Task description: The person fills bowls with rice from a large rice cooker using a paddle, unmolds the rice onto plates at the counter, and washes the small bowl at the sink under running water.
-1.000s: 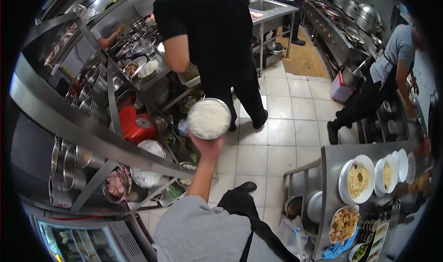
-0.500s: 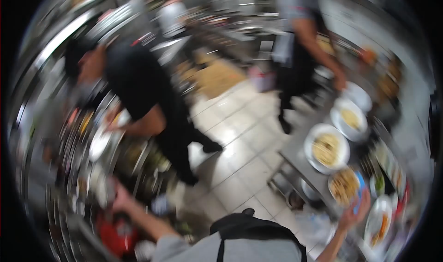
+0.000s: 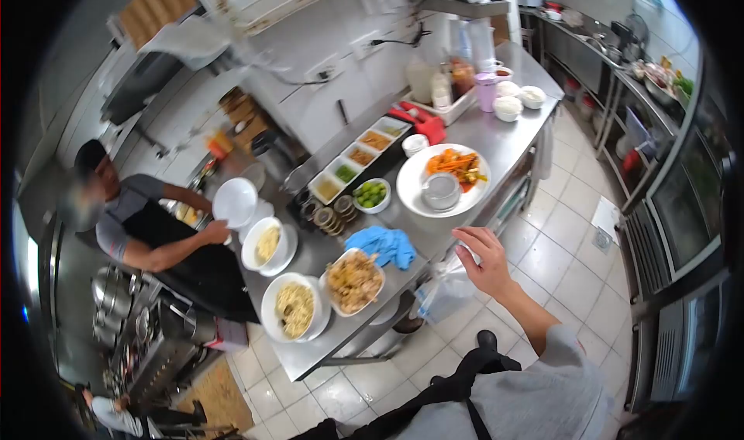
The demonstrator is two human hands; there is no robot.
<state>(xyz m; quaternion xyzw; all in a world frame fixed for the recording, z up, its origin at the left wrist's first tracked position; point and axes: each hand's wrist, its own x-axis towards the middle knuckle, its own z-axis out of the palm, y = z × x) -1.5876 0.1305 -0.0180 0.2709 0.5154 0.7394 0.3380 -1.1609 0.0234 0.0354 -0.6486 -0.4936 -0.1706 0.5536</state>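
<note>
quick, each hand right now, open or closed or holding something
Left hand: out of view, so its state cannot be told.
Right hand: open, loosely curved, with nothing visible in its grip.

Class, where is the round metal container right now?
Just right of centre in the head view, the round metal container sits on the large white plate, beside the orange vegetable strips.

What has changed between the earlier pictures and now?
The view swung towards the steel counter. The right hand, now open, moved from near the crumpled blue cloth towards the large round white plate. The left hand, earlier holding a round bowl of white food, is out of view; release cannot be told. Another person's hand now touches a round white bowl. Two round white noodle bowls stay put.
</note>
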